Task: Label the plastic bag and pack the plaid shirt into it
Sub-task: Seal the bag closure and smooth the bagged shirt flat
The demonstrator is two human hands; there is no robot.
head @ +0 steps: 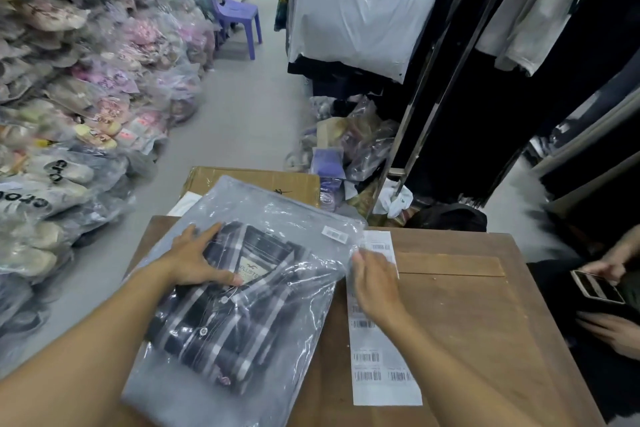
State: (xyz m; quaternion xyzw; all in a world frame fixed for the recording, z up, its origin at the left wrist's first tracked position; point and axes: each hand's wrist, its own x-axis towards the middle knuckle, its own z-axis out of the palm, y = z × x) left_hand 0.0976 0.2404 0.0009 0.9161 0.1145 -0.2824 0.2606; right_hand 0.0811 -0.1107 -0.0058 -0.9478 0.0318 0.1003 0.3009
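A folded dark plaid shirt (221,315) lies inside a clear plastic bag (273,211) on the wooden table (467,322). A small barcode label (335,234) is stuck near the bag's upper right corner. My left hand (194,258) presses flat on the bag over the shirt's collar, fingers spread. My right hand (372,282) pinches the bag's right edge, above a long white sheet of barcode labels (381,364) lying on the table.
A cardboard box (252,180) sits beyond the table. Bagged clothes are stacked high on the left (69,97). A purple plastic chair (232,10) stands in the aisle. Clothing racks (485,62) hang at right. Another person's hands hold a phone (597,286) at the right edge.
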